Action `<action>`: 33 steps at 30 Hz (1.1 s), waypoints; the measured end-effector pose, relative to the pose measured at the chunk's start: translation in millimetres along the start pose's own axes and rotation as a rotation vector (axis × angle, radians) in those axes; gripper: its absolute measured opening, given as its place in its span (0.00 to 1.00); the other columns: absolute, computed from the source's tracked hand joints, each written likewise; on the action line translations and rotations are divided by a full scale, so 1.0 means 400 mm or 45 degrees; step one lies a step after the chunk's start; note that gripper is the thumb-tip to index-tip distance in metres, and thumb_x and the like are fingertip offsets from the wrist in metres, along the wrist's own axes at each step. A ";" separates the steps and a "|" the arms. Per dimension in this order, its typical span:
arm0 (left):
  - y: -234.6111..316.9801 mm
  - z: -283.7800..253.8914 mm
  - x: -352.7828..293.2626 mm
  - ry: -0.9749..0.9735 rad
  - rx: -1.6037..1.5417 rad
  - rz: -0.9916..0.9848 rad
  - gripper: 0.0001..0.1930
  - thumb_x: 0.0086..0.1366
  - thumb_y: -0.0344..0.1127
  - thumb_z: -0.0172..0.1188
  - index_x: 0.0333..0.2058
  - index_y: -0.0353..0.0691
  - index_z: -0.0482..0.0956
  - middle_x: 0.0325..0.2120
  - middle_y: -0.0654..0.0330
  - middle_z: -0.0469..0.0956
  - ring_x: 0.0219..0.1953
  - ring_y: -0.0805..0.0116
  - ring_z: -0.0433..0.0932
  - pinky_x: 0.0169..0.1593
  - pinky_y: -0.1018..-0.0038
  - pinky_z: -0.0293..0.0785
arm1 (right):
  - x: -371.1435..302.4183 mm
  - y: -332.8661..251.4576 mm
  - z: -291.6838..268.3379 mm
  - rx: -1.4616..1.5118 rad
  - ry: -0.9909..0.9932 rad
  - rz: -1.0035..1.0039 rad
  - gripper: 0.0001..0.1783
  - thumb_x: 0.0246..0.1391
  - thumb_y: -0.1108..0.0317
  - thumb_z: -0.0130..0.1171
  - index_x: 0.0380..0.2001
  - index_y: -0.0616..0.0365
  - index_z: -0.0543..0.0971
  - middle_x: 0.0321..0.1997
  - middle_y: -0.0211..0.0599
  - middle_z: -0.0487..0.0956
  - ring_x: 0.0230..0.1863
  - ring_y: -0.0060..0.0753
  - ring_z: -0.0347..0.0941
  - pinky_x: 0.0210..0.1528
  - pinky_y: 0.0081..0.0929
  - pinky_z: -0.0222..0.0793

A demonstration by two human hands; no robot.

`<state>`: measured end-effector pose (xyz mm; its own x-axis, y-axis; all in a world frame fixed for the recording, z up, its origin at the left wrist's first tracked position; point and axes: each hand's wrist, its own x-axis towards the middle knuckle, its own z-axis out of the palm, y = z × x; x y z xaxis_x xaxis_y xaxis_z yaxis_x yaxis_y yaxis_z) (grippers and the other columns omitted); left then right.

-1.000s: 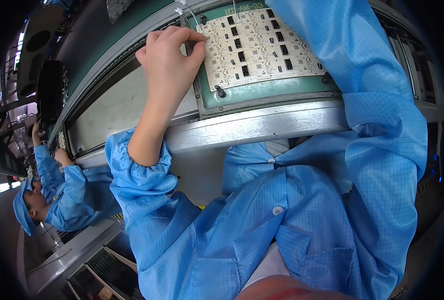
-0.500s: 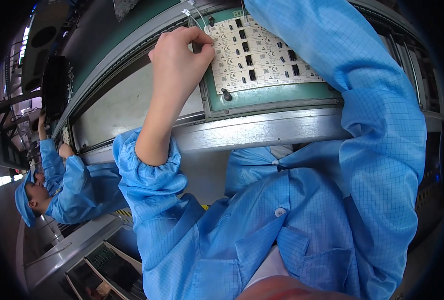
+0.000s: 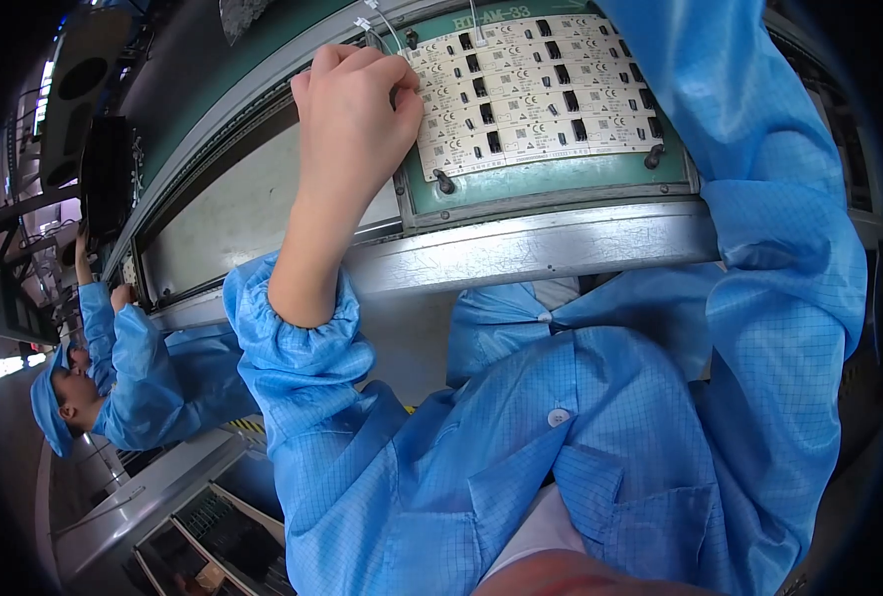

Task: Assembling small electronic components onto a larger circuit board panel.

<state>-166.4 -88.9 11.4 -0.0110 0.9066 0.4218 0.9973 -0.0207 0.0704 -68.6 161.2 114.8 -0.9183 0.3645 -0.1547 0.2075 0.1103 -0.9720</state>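
My left hand (image 3: 355, 114) is over the left edge of a white circuit board panel (image 3: 456, 159), its thumb and fingers curled together in a pinch. What lies between the fingertips, if anything, is hidden. Rows of black components stand on the panel, which rests in a green carrier (image 3: 551, 171) with black clamps (image 3: 444, 182) along its near edge. Thin white wires with small connectors (image 3: 364, 23) poke up just beyond my left hand. My right sleeve (image 3: 749, 119) reaches up past the panel's right end; my right hand is outside the picture.
A metal rail (image 3: 521, 243) runs along the near side of the line, between my body and the carrier. A grey plate (image 3: 253, 209) lies left of the carrier. Farther left, a co-worker in a blue coat and cap (image 3: 153, 382) works at the same line.
My right arm has swung to the right, uncovering more of the panel and a clamp at its right. The panel and carrier appear slightly higher in view. My left hand keeps its pinch.
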 end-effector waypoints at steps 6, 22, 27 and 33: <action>0.036 0.023 -0.012 0.099 0.316 0.060 0.04 0.53 0.31 0.66 0.30 0.44 0.85 0.29 0.64 0.82 0.45 0.59 0.76 0.50 0.57 0.62 | -0.015 0.137 -0.055 -0.297 0.489 -0.864 0.13 0.61 0.72 0.59 0.47 0.66 0.78 0.32 0.38 0.83 0.28 0.27 0.82 0.29 0.23 0.75; 0.035 0.035 -0.034 0.075 0.212 -0.027 0.03 0.57 0.33 0.67 0.31 0.44 0.85 0.30 0.65 0.82 0.43 0.60 0.78 0.50 0.59 0.62 | -0.213 0.295 -0.119 -0.089 0.584 -0.725 0.09 0.65 0.71 0.59 0.44 0.64 0.77 0.32 0.36 0.83 0.31 0.24 0.81 0.37 0.22 0.78; 0.041 0.034 -0.026 0.098 0.353 0.051 0.02 0.58 0.33 0.67 0.30 0.45 0.84 0.31 0.66 0.83 0.43 0.62 0.78 0.50 0.60 0.61 | -0.219 0.282 -0.124 -0.071 0.575 -0.691 0.09 0.65 0.71 0.60 0.44 0.64 0.77 0.33 0.38 0.83 0.31 0.24 0.81 0.38 0.22 0.78; 0.054 0.030 -0.044 0.178 0.332 0.139 0.02 0.60 0.35 0.67 0.29 0.46 0.84 0.33 0.68 0.83 0.44 0.64 0.78 0.49 0.60 0.61 | -0.242 0.290 -0.106 -0.110 0.627 -0.820 0.08 0.63 0.70 0.64 0.41 0.61 0.77 0.34 0.25 0.78 0.33 0.16 0.74 0.38 0.18 0.72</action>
<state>-143.6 -100.4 -5.4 0.1056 0.8378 0.5357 0.9779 0.0103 -0.2090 58.8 178.1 24.5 -0.6171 0.5675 0.5450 -0.2669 0.5006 -0.8235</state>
